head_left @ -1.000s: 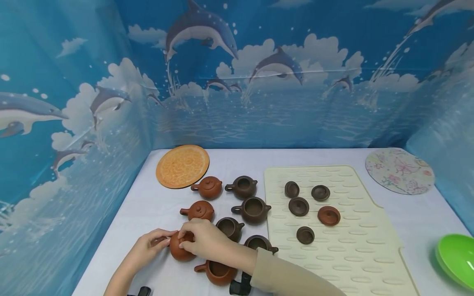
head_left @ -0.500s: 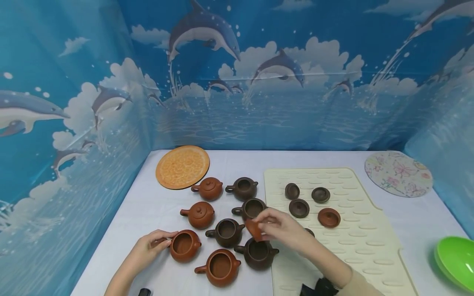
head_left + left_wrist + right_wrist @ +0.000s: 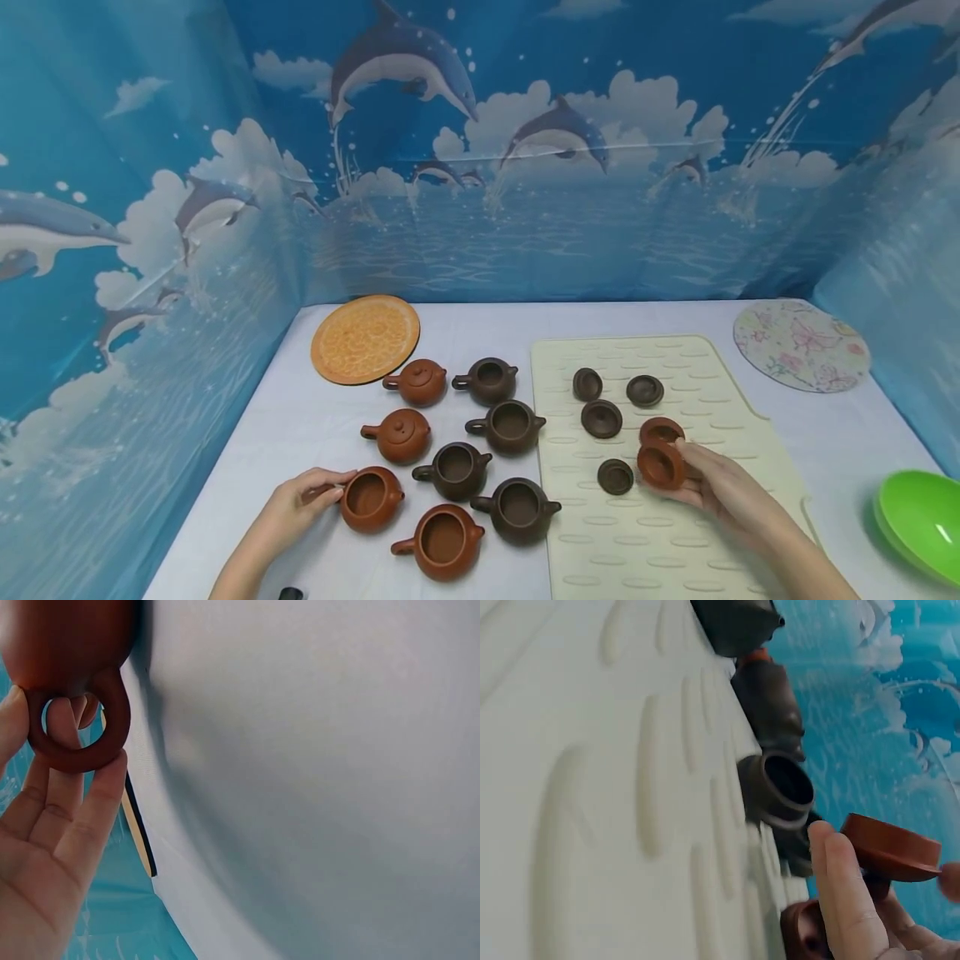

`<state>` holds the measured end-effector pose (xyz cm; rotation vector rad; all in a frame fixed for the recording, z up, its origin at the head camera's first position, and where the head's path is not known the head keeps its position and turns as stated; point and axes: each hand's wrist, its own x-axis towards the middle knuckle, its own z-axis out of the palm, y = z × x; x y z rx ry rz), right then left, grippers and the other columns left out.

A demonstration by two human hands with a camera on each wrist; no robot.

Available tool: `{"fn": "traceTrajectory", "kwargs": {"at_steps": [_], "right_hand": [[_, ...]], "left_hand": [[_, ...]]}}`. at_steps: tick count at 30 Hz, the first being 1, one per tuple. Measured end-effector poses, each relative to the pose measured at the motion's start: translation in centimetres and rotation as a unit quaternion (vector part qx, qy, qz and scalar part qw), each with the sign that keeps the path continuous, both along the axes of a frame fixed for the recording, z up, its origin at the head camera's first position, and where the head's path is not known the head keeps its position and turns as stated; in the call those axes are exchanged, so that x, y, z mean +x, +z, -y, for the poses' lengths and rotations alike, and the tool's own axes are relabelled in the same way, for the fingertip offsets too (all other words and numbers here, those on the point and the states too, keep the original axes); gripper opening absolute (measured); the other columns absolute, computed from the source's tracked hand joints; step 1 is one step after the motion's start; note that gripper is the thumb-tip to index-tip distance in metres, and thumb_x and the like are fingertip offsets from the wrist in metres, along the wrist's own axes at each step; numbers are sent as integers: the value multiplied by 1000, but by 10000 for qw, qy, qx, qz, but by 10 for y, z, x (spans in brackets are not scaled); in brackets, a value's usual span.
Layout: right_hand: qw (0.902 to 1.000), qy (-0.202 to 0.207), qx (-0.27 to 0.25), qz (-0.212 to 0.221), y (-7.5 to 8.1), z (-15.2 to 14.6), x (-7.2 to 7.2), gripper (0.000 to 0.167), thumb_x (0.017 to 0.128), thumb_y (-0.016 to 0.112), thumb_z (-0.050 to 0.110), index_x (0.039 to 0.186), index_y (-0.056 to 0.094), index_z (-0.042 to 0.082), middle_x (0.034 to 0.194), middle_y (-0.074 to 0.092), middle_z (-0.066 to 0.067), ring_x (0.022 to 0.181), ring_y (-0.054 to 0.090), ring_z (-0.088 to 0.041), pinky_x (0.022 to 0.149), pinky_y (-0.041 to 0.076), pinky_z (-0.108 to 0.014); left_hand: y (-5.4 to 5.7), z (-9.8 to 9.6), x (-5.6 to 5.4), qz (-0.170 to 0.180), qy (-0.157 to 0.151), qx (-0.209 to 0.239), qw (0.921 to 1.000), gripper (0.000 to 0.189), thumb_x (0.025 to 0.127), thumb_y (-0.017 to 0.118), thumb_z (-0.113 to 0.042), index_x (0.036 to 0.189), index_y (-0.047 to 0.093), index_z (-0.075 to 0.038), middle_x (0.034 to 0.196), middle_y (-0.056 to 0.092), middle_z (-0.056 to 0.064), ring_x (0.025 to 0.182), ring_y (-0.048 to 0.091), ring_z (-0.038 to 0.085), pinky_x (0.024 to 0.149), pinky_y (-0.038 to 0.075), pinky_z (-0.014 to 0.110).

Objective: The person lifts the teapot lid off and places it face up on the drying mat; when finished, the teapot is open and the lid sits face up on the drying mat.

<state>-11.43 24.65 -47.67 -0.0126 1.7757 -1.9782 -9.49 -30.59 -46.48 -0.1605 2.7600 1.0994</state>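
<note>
A red lid (image 3: pixel 660 465) (hollow underside towards the head camera) is pinched in the right hand (image 3: pixel 716 487) above the cream mat (image 3: pixel 600 550), near a second lid (image 3: pixel 662 428) lying there. The left hand (image 3: pixel 298 504) grips a red pot (image 3: pixel 378 522) by its handle (image 3: pixel 116 712) on the white table (image 3: pixel 300 425); a dark pot (image 3: pixel 459 491) stands between pot and mat.

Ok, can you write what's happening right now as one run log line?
left hand: grips lidless red pot by handle | right hand: holds red lid over mat | dark pots: lidless
</note>
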Motion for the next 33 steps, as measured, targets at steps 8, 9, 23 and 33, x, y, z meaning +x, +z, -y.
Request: {"fn": "traceTrajectory", "kwargs": {"at_steps": [8, 9, 23, 33], "right_hand": [[9636, -134, 2665, 130, 0, -9, 6, 71, 106, 39, 43, 145, 31, -16, 148, 36, -36, 119, 63, -27, 97, 53, -35], [9551, -113, 2959, 68, 0, -9, 6, 70, 105, 39, 45, 144, 36, -14, 147, 39, -35, 124, 59, -33, 99, 52, -38], [9163, -273, 3987, -256, 1, -8, 6, 65, 101, 48, 51, 137, 54, -3, 136, 56, -27, 99, 65, -15, 76, 53, -26], [8723, -213, 4722, -1252, 14, -4, 7, 57, 102, 48, 46, 130, 60, -2, 129, 60, -30, 108, 63, -45, 88, 50, -58]], "left_hand": [[-1, 0, 2, -68, 25, -10, 10000, 21, 90, 69, -8, 109, 75, -17, 106, 73, -1, 109, 66, 23, 94, 55, 37], [-1, 0, 2, -55, 30, -1, 10000, 21, 90, 69, -8, 109, 75, -17, 106, 73, -1, 109, 66, 23, 94, 55, 37], [0, 0, 5, -34, 51, 112, 9999, 22, 91, 68, -8, 111, 75, -17, 109, 72, -1, 110, 65, 20, 94, 55, 33], [11, -1, -2, -138, -228, -10, 9996, 24, 93, 66, -9, 115, 73, -16, 113, 71, 1, 115, 64, 25, 93, 56, 32]]}}
